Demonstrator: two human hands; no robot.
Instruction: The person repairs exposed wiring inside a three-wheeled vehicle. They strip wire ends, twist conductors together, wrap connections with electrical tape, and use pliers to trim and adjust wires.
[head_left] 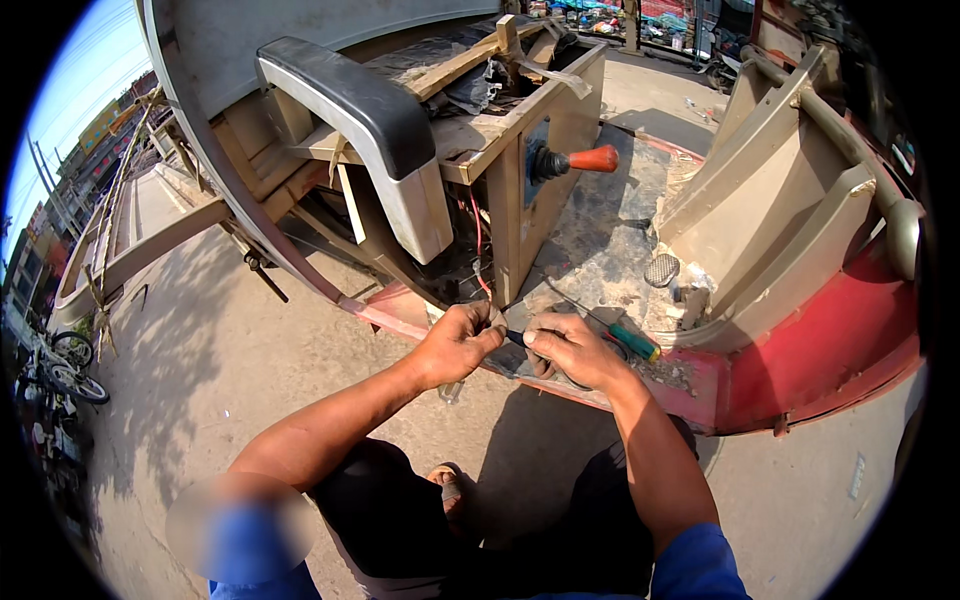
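In front of me, at the edge of a vehicle's floor, my left hand and my right hand work close together, fingers pinched. A thin red wire hangs from under the wooden seat box and runs down to the fingers of my left hand, which grip it. Between the hands shows a dark slim piece, held in my right fingers; its kind is not clear. Just right of my right hand lies a screwdriver with a green and yellow handle, its shaft pointing back into the cab.
Above my hands juts a black and grey armrest-shaped part. A lever with a red grip sticks out of the seat box. Beige panels and a red body panel stand at right. Bicycles are far left.
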